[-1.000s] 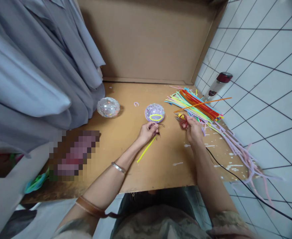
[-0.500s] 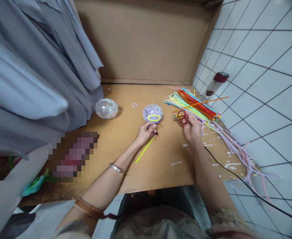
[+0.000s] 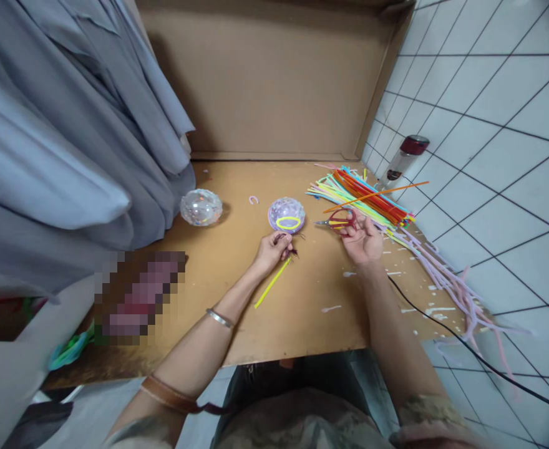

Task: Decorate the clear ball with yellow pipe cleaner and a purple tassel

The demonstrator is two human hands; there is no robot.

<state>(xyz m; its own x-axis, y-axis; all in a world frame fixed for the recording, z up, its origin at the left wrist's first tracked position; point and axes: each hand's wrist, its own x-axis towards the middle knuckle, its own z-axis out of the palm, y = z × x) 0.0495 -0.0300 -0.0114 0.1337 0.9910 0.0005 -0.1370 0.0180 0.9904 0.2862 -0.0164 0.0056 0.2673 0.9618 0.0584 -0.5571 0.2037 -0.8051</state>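
My left hand [image 3: 273, 249] is closed on a bundle of thin dark strands [image 3: 294, 253], whose ends stick out past the fingers. Just beyond it sits a purple beaded bowl-like piece [image 3: 287, 207] with a yellow ring [image 3: 288, 223] at its near side. A straight yellow pipe cleaner [image 3: 272, 284] lies on the table below this hand. My right hand [image 3: 363, 239] is palm up, its fingers curled round the red handles of small scissors [image 3: 339, 222]. The blades point left, toward the purple piece, without touching it.
Colourful pipe cleaners [image 3: 365, 196] lie heaped at the right, near a clear bottle with a red lid [image 3: 403, 162]. A clear faceted ball [image 3: 201, 207] and a small pink curl [image 3: 254, 200] are farther left. A black cable [image 3: 443, 330] crosses the right edge. Grey cloth [image 3: 82, 143] hangs left.
My right hand has turned more palm up, and the scissors have swung so that their blades point left. My left hand stays in place with the dark strands.
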